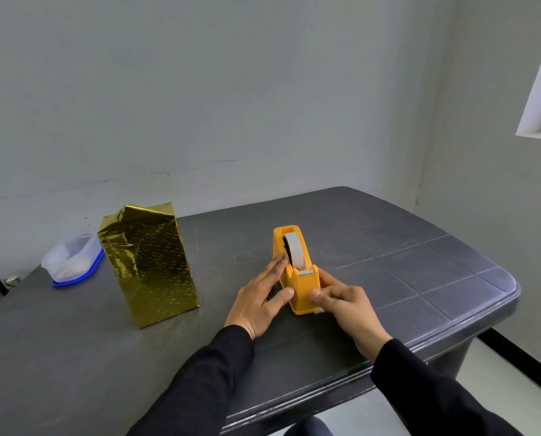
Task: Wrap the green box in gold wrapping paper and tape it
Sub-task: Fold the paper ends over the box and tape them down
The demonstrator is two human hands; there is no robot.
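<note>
Left hand (pixel 260 297) flat, fingers straight, bracing tape dispenser (pixel 297 272). Right hand (pixel 341 298) pinches tape end at front. Wrapped box (pixel 151 265) upright, well left. Pull tape steadily, tear down across cutter.

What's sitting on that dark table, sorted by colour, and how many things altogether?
Gold: 1, the wrapped box
Orange-yellow: 1, the tape dispenser
Clear with blue lid: 1, the plastic container
Total: 3
</note>
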